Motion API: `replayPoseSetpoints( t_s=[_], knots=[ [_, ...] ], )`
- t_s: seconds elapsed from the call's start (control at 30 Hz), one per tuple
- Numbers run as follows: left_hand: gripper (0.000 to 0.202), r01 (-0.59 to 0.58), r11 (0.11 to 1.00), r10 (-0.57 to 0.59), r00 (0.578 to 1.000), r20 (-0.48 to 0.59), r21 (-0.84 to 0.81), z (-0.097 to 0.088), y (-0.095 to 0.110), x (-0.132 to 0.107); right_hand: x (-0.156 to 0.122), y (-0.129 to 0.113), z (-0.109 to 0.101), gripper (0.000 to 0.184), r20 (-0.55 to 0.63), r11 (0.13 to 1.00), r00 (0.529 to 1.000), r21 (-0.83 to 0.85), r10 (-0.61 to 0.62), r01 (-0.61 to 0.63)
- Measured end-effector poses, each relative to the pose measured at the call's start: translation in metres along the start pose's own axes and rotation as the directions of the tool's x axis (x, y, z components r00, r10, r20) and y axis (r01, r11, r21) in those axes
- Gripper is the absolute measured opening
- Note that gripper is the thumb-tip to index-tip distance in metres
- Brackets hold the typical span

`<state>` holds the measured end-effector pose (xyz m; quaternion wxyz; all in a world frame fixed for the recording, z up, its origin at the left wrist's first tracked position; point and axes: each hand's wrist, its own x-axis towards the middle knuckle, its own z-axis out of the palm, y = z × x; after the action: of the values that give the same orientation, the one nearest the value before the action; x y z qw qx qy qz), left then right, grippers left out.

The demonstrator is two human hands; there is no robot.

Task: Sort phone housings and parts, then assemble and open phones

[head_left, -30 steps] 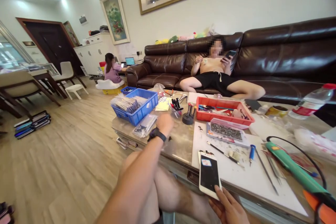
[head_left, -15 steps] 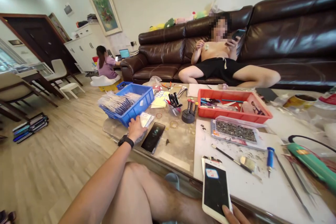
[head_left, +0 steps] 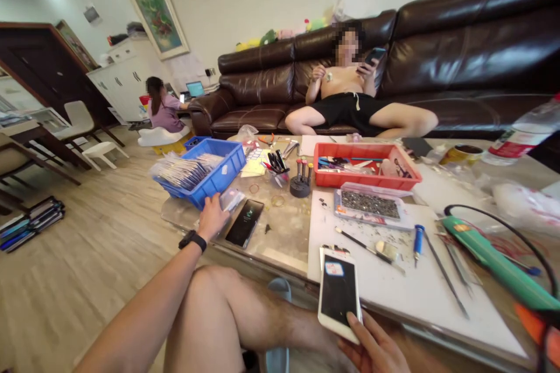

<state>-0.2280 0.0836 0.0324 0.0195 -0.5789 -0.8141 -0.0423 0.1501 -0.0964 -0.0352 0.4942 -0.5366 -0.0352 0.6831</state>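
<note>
White smartphone [head_left: 340, 300]: screen dark, bordered label [head_left: 334, 268] near top; face up, lower end gripped in right hand [head_left: 371, 341], at table's [head_left: 286, 233] near edge. Clear plastic packet [head_left: 230, 199]: on tabletop, partly covered by left hand [head_left: 213, 218].

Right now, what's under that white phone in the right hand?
A pale edge and a dark strip peek out past the top of the white phone, held by the right hand. The rest underneath is covered.

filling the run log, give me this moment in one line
left grip: near plastic packet, blue bin | right grip: holding white phone by lower corner | dark phone: on table
</note>
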Motion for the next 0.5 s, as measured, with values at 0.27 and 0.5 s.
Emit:
replayPoseSetpoints(
  t_s=[0.27, 0.5],
  knots=[
    [0.071, -0.087, 0.988, 0.065, 0.983, 0.169, 0.124, 0.0, -0.008, 0.019, -0.018, -0.008, 0.007, 0.057, 0.128, 0.989, 0.982, 0.061, -0.141, 0.135],
    [0.079, -0.076, 0.986, 0.049, 0.983, 0.176, 0.151, -0.001, -0.004, 0.026, -0.017, 0.001, -0.005, 0.048, 0.185, 0.989, 0.975, 0.11, -0.121, 0.101]
  ],
)
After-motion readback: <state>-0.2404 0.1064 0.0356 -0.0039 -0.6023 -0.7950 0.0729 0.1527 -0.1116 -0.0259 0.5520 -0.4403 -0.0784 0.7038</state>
